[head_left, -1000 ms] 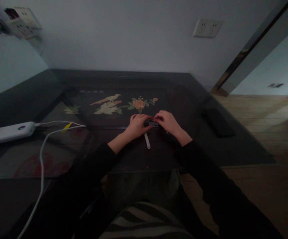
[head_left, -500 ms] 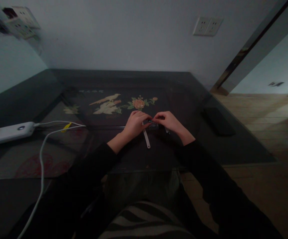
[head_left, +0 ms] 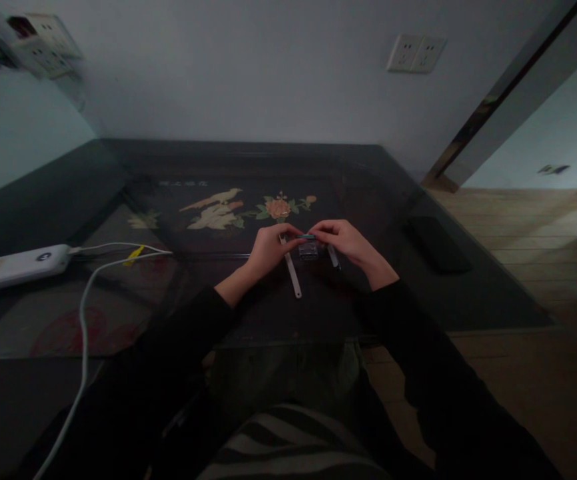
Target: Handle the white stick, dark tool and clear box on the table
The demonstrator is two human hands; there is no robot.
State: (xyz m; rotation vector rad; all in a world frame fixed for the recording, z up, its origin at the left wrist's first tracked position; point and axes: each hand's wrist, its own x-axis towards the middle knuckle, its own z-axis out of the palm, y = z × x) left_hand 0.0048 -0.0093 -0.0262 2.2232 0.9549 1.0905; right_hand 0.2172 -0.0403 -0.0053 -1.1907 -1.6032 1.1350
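My left hand point(head_left: 272, 245) pinches one end of a small thin greenish piece point(head_left: 305, 237), too small to name. The other end is between the fingertips of my right hand point(head_left: 341, 237). Just below the fingertips lies a small dark shiny block point(head_left: 308, 251) on the table. A narrow pale strip with a hole at its near end point(head_left: 293, 275) runs out from under my left hand. Beside my right fingers, a second short pale piece point(head_left: 334, 257) lies partly covered.
The dark glass-topped table point(head_left: 248, 157) has a bird-and-flower picture under it and stands against the wall. A black flat object point(head_left: 438, 245) lies at right. At left are a white power strip point(head_left: 18, 268) and a white cable point(head_left: 84, 327) with a yellow tag point(head_left: 133, 255).
Both hands have lifted slightly away from the dark block, which now shows more fully. The greenish piece between my fingertips has become visible and lies level. My right hand has shifted a little right.
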